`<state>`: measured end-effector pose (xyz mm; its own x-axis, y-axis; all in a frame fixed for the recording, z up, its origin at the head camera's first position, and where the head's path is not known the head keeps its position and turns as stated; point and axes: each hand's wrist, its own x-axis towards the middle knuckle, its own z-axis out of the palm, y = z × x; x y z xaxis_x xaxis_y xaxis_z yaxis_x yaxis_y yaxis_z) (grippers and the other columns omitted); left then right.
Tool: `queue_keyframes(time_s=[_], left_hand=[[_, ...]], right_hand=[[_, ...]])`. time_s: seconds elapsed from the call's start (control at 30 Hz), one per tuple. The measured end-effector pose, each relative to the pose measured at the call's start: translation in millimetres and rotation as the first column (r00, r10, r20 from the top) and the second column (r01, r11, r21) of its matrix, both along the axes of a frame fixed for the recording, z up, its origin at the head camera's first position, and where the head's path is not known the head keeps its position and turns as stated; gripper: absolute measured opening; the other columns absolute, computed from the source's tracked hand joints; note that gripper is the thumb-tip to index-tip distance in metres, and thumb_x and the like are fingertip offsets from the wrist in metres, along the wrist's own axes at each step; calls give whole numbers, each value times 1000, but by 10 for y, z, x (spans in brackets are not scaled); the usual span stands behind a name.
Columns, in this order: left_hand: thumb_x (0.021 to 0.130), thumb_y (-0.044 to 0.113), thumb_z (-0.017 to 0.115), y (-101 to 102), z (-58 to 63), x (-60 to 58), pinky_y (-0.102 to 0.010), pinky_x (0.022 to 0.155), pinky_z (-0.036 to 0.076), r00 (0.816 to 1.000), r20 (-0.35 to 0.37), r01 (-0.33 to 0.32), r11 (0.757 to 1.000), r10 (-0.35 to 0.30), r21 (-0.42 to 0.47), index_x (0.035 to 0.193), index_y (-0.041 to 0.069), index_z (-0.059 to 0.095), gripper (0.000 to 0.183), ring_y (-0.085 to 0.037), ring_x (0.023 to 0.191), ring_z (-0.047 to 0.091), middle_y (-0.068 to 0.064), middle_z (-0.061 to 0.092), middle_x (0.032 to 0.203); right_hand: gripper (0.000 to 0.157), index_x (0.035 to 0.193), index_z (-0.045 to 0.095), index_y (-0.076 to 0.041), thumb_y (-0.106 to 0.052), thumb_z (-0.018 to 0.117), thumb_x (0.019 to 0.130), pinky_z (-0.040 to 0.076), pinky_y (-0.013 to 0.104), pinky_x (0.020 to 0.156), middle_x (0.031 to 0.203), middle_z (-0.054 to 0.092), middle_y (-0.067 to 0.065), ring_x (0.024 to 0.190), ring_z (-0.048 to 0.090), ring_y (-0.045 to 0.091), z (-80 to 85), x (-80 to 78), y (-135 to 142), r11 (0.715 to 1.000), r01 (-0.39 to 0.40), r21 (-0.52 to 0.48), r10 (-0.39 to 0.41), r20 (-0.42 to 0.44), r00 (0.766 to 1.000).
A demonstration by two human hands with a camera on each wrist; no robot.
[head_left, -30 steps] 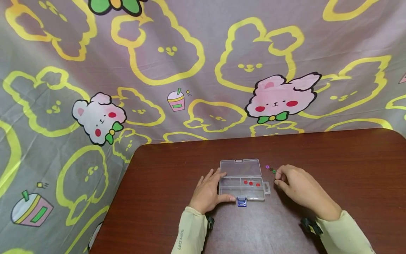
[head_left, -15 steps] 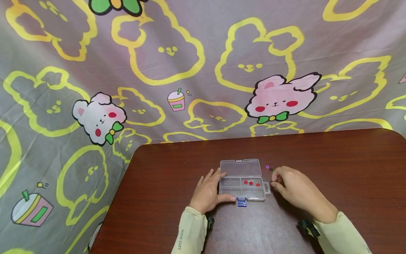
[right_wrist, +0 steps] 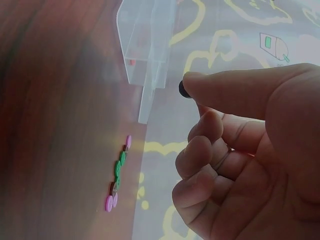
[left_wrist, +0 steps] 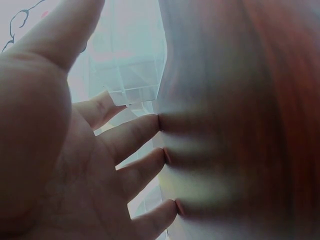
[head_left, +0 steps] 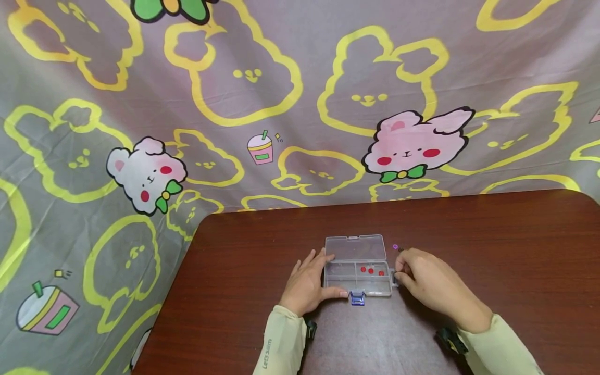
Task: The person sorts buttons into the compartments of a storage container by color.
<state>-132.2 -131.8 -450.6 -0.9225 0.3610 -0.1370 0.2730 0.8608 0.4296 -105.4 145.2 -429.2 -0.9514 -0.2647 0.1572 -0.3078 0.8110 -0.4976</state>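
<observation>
A clear plastic compartment box (head_left: 357, 285) lies in the head view with its lid (head_left: 354, 248) folded back. Three red buttons (head_left: 371, 271) sit in its back right compartment. My left hand (head_left: 303, 284) rests at the box's left end, thumb along the front edge and index finger near the hinge; its fingers are spread and fairly straight. Just off the right end, my right hand (head_left: 433, 273) pinches a small black button (right_wrist: 184, 89) between thumb and index finger. A row of pink, green and brown buttons (right_wrist: 118, 169) lies on the table, mostly hidden by that hand in the head view.
A blue latch (head_left: 357, 298) sticks out at the box's front, and a hanging tab (head_left: 394, 277) juts from its right end. The brown table (head_left: 253, 260) reaches back to a printed curtain (head_left: 300, 104). One purple button (head_left: 395, 246) lies behind the right hand.
My right hand has moved left and slightly toward me, closer to the box's right end, covering the green button seen earlier. The left hand and the box have stayed put.
</observation>
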Motion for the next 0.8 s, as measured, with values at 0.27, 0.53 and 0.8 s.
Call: queue_keyframes(time_s=[0.27, 0.53, 0.8], left_hand=[[77, 61, 78, -4, 5, -2, -54, 122, 19, 1000, 2, -3, 1000, 3, 6, 151, 21, 48, 89, -25, 152, 24, -6, 33, 162], [76, 58, 79, 7, 15, -9, -55, 122, 18, 1000, 15, -12, 1000, 12, 28, 150, 19, 49, 88, -27, 151, 25, -7, 34, 161], [76, 59, 79, 5, 14, -2, -55, 122, 18, 999, 27, -18, 1000, 17, 26, 150, 20, 48, 89, -26, 151, 24, -7, 34, 162]], right_hand=[[23, 80, 58, -18, -7, 79, 82, 39, 28, 57, 72, 46, -9, 65, 44, 8, -15, 10, -47, 1000, -21, 2, 21, -24, 999], [26, 78, 57, -19, -8, 80, 82, 38, 27, 56, 72, 45, -10, 66, 43, 7, -36, 28, -90, 999, -43, -2, 43, -27, 999], [26, 78, 56, -20, -7, 78, 83, 38, 26, 55, 71, 46, -11, 66, 43, 6, -48, 39, -136, 998, -56, -1, 56, -5, 998]])
